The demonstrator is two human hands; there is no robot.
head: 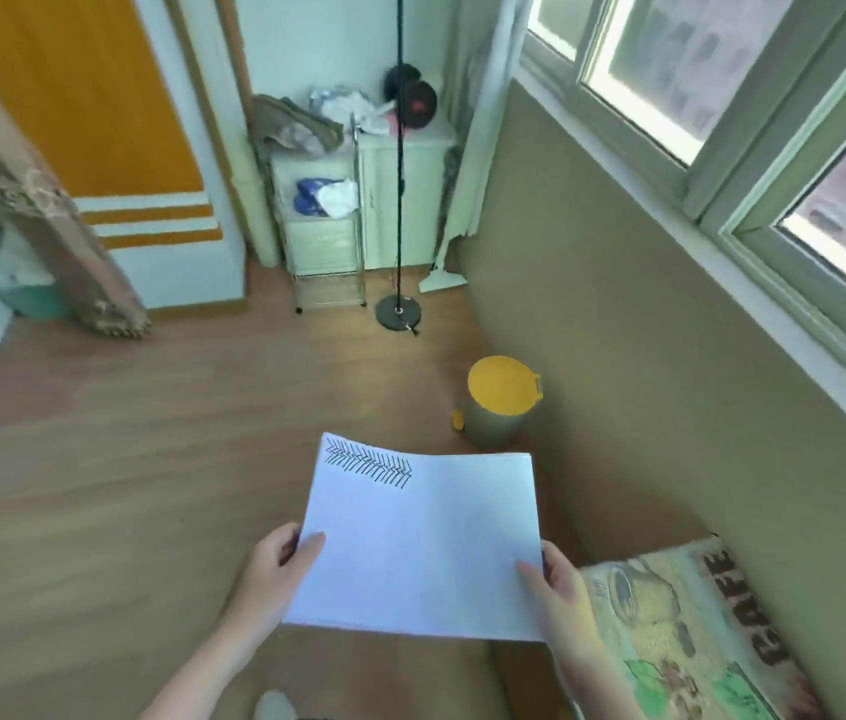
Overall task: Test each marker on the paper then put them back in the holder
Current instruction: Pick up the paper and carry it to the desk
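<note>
Paper [421, 543] is held in mid-air over the wood floor [99, 485], pinched at both near side edges: left hand [275, 569] fingers clamped on the left edge, right hand [556, 579] on the right. Flat white sheet, black hatch marks at its far left corner. Yellow-lidded bin [501, 397] stands beyond, by the wall. Printed cushion [686, 631] lies just right.

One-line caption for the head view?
Both hands, left and right, hold marked paper above the wooden floor.

paper [426, 553]: 1 | hands: 2 | bin [501, 402]: 1 | lamp stand [399, 200]: 1 | cushion [696, 631]: 1
</note>
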